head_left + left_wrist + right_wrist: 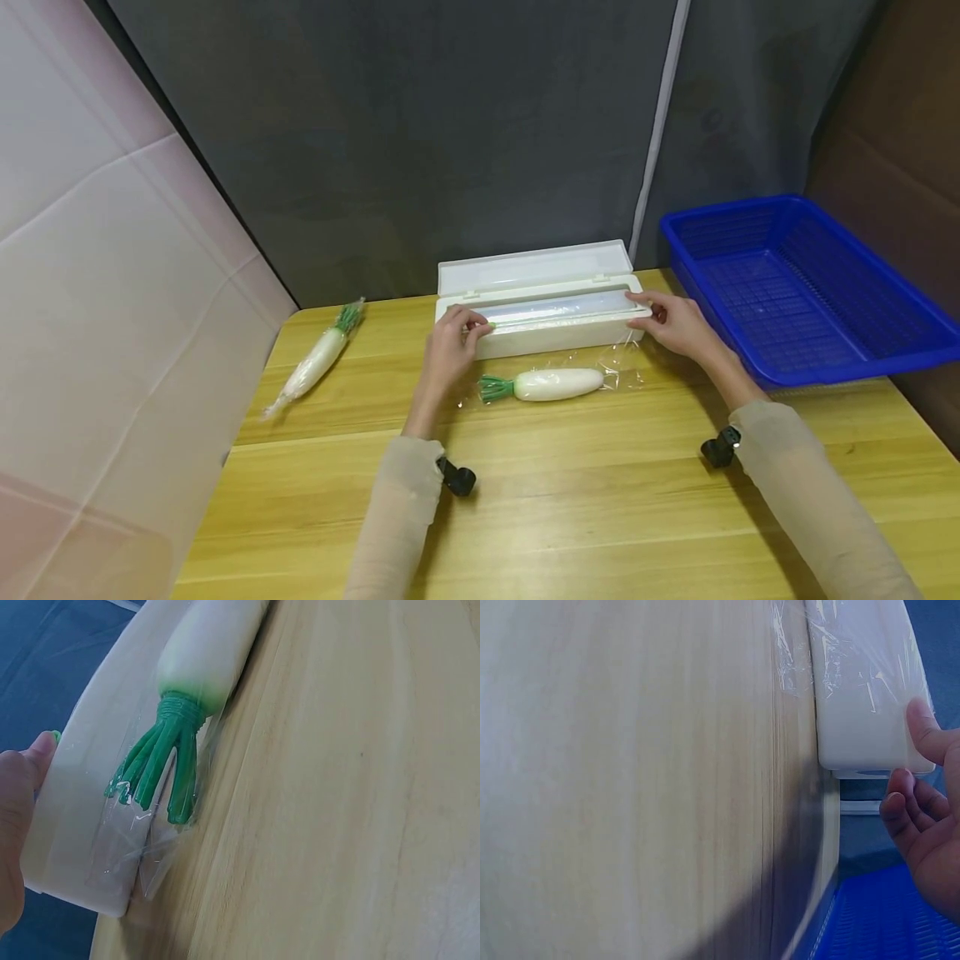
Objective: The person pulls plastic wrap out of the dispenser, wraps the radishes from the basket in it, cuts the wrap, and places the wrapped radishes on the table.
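A white cling film dispenser stands at the table's back edge, its lid raised and a film roll inside. At its left end, my left hand pinches a small green piece on the front edge, which looks like a cutter slider. My right hand grips the right end, thumb on the front face and fingers curled by the corner. Clear film hangs down the dispenser's front. Before it lies a white radish with green stalks, on or under the film; I cannot tell which.
A second radish, wrapped in clear film, lies at the back left of the wooden table. The blue plastic basket stands to the right, beyond my right forearm. A dark curtain hangs behind the table.
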The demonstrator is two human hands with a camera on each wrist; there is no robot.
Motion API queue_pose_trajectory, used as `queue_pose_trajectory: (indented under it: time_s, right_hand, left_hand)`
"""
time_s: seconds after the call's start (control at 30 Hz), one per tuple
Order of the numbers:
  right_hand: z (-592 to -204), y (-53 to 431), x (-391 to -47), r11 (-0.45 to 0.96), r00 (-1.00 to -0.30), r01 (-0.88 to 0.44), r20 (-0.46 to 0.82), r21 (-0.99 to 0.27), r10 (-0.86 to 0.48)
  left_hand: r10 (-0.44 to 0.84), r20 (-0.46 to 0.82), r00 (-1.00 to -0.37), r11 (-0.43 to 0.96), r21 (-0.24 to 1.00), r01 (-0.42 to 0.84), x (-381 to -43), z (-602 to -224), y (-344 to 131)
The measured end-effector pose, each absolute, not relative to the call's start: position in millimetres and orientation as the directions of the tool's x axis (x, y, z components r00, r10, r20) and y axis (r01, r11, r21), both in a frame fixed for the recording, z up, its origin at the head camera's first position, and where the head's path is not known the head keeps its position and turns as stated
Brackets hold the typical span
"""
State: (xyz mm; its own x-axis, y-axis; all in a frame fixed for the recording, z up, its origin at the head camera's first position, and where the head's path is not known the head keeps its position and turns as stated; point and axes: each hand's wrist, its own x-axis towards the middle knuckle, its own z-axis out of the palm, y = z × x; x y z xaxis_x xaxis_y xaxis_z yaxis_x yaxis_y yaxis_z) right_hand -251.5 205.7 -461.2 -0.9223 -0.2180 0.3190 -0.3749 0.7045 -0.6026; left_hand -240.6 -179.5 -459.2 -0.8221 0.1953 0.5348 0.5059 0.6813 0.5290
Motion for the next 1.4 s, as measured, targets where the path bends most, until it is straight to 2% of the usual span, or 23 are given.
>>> queue_pose_trajectory:
  time_s: [0.23, 0.57, 0.93, 1.2, 1.4]
  right_hand:
    - [-460.5, 205.2, -251.8, 0.705, -0.920, -0.380, 0.323, -0.599, -0.221]
    - [-458.9, 204.5, -251.4, 0.703, -0.924, -0.372, 0.315, -0.605, -0.218]
    - [-458.5, 202.6, -250.5, 0.703, -0.924, -0.373, 0.314, -0.605, -0.220]
    - [-459.6, 204.2, -250.9, 0.699, -0.919, -0.381, 0.331, -0.605, -0.215]
    - [-459.5, 204.6, -249.9, 0.696, -0.918, -0.383, 0.332, -0.607, -0.216]
  left_hand:
    - [0.194, 0.520, -0.832, 0.669, 0.550, 0.500, -240.5, -458.3, -182.5]
    - [0.203, 0.544, -0.814, 0.553, 0.622, 0.554, -244.2, -460.8, -193.1]
    - [0.186, 0.515, -0.837, 0.641, 0.582, 0.501, -239.6, -458.4, -202.5]
    - [0.182, 0.521, -0.834, 0.564, 0.640, 0.522, -239.2, -458.4, -210.6]
    - [0.145, 0.484, -0.863, 0.544, 0.690, 0.478, -239.5, -460.8, -216.6]
